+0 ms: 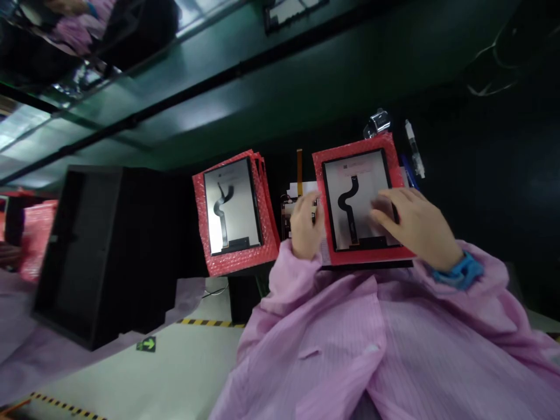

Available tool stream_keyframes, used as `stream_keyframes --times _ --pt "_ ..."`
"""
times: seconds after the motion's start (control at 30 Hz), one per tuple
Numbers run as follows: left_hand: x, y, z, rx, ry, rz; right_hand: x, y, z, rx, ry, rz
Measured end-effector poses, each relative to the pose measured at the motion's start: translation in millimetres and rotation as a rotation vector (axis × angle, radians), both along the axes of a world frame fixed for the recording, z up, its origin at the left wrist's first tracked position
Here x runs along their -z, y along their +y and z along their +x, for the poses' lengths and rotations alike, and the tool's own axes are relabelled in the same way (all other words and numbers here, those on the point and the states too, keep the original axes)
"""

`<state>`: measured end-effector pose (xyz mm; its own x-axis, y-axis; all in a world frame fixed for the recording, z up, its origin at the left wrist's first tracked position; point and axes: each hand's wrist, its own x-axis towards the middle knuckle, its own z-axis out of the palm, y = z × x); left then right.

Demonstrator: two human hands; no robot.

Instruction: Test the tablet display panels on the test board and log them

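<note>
Left hand, fingers curled at the left edge of red bubble-wrap, grip indeterminable. Rectangular silver panel with curved black ribbon cable lies on this wrap. Right hand, palm down, unclenched, overlaps its right side.

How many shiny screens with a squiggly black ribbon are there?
2. The left screen lies on red bubble wrap; the right screen is partly covered by the right hand. Others may be hidden underneath.
</note>
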<state>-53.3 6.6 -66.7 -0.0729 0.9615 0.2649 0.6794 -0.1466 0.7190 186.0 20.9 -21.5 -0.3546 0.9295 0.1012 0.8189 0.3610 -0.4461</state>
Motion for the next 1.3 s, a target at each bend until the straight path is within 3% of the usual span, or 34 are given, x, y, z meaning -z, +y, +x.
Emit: stream_keyframes --times 0.13,0.27,0.37,0.53,0.7,1.0,1.13,1.3 --pt "8.3 65.8 -26.3 -0.202 0.206 -0.036 25.6 37.3 -28.9 -0.187 0.033 0.004" --pt "28.6 94.0 -39.9 -0.231 0.191 -0.022 45.9 47.2 -42.3 -0.211 -0.01 -0.023" --pt "37.4 92.9 -44.3 -0.206 0.041 0.046 51.9 44.0 -41.4 -0.217 0.026 -0.009" --pt "38.3 88.2 -50.4 -0.16 -0.085 0.02 54.4 41.2 -40.0 -0.217 0.097 -0.006" --pt "37.1 89.1 -55.9 -0.118 -0.226 -0.01 54.3 40.7 -37.2 -0.233 0.361 -0.037" --pt "14.9 84.5 -50.3 -0.14 -0.802 0.002 51.9 37.1 -40.0 -0.223 1.055 -0.577" --pt "6.1 81.9 -47.0 -0.051 -0.827 -0.029 48.3 33.2 -43.5 -0.155 1.202 -0.701" --pt "-0.1 80.0 -42.6 0.09 -0.726 -0.014 44.5 30.8 -50.2 -0.124 1.209 -0.769"
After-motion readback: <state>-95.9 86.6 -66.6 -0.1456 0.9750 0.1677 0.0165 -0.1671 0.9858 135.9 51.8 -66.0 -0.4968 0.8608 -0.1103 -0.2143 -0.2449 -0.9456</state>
